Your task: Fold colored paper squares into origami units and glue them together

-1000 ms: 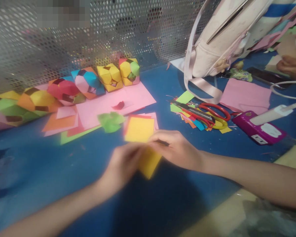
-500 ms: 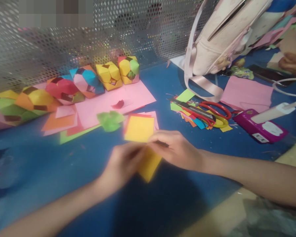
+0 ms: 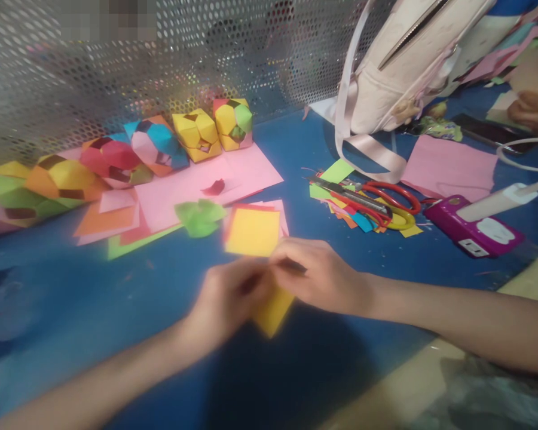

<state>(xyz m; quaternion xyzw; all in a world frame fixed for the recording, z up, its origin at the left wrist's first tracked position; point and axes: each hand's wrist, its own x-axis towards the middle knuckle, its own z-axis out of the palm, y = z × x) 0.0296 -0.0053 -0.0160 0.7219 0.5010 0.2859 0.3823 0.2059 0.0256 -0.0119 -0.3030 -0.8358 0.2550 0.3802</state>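
Between my two hands is a yellow sheet of paper [image 3: 273, 310], its lower corner pointing toward me and its upper part covered by my fingers. My left hand [image 3: 228, 295] is closed on its left side and somewhat blurred. On the upper right edge, my right hand [image 3: 320, 272] pinches the same sheet. Just beyond my fingertips lies a stack of square papers, a yellow square [image 3: 253, 232] on top, with red and pink ones under it. A green folded paper piece [image 3: 199, 217] rests left of that stack.
Several folded paper balls [image 3: 197, 136] line the perforated metal panel [image 3: 269, 65], near pink sheets [image 3: 174, 200]. To the right are red-handled scissors [image 3: 394, 198] and a utility knife [image 3: 354, 194] on paper scraps, a purple power adapter [image 3: 475, 227], and a white bag [image 3: 394, 71]. Another person's hand [image 3: 533, 110] shows far right.
The yellow sheet's lower corner has shifted slightly down toward me. Both hands keep their hold and have barely moved.
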